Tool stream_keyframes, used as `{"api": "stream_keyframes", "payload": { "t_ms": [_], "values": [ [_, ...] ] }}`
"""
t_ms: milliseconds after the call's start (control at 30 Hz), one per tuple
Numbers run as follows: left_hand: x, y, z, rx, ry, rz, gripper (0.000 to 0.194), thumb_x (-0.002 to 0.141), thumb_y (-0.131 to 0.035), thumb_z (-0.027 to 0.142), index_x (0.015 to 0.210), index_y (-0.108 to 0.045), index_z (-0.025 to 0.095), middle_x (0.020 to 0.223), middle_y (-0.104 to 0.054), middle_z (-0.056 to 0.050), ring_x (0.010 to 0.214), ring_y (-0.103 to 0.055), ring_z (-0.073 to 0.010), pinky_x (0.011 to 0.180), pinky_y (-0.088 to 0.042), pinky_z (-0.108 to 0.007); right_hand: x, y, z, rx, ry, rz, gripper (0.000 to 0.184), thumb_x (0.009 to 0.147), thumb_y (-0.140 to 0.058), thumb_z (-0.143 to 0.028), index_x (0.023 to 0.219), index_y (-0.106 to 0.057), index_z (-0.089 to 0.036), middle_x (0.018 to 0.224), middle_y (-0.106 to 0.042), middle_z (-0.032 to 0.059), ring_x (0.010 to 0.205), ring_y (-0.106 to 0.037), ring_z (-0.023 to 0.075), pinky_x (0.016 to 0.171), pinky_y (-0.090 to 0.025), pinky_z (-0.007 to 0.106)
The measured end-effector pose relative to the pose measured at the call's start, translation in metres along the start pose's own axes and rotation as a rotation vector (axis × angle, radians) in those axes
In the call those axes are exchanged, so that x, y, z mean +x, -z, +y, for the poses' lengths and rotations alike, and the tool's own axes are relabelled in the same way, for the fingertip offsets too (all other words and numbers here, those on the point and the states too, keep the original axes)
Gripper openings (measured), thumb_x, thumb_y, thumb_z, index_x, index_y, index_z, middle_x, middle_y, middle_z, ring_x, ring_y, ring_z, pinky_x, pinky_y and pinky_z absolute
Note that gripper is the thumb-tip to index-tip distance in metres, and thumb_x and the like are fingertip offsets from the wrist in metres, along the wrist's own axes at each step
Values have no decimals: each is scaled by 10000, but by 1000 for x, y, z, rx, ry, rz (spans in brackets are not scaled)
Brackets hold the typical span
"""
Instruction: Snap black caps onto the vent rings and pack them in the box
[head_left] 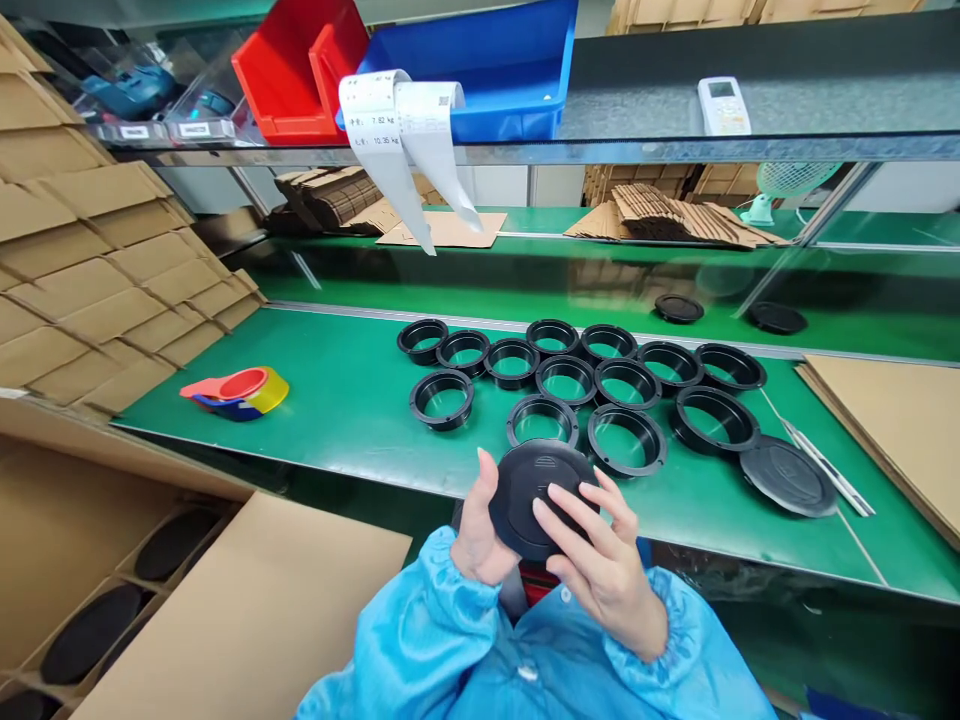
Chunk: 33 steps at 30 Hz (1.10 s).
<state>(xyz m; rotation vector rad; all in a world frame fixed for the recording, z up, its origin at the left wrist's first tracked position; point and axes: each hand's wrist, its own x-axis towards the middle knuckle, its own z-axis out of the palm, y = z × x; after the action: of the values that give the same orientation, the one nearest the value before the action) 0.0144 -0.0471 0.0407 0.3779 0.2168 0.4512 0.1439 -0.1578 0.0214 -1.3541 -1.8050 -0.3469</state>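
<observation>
Near my body, in front of the bench edge, I hold a round black lid with raised markings on its top. My left hand grips its left side, thumb up along the rim and the other fingers hidden beneath. My right hand lies over the right part, its fingers spread across the top face. Just beyond, a black ring and several more like it stand on the green bench. Another black disc leans against the rightmost front ring.
Cardboard sheets lie at the right, beside thin white strips. Coloured tape rolls sit at the left. An open carton with black discs stands lower left. Overhead, a shelf edge carries a blue bin with hanging labels.
</observation>
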Motion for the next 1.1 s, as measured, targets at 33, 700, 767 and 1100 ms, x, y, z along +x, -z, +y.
{"api": "stream_keyframes", "payload": {
  "t_ms": [33,700,767,1100],
  "values": [
    [3,-2,2,1,21,19,774,852,-518,750,1203,-670,77,1235,-670,-194,1305,-513,-371,1149,-367,-475,0,1,2,4,-25,-4,404,1066,-403,-324,1432,-521,-202,1442,-495,62,1295,-362,328,1171,-251,616],
    [35,-14,-8,47,87,124,630,911,-521,652,1187,-680,109,1137,-714,-159,1171,-617,-331,1097,-418,-485,27,24,42,427,-527,67,272,1078,-377,-277,1160,-636,-271,1204,-648,13,1211,-508,199,1070,-406,397],
    [36,-15,-4,49,96,133,663,902,-507,678,1203,-666,110,1179,-694,-180,1161,-620,-350,1081,-423,-521,25,23,41,539,-649,153,264,1085,-374,-292,1161,-626,-275,1142,-667,18,1130,-581,187,984,-467,363],
    [43,-30,11,65,137,196,722,920,-390,720,1184,-650,100,1121,-698,-206,1005,-679,-336,1014,-457,-555,28,22,45,482,-585,147,263,1069,-408,-308,1186,-638,-258,1097,-674,52,1131,-553,231,974,-464,406]
  ]
}}
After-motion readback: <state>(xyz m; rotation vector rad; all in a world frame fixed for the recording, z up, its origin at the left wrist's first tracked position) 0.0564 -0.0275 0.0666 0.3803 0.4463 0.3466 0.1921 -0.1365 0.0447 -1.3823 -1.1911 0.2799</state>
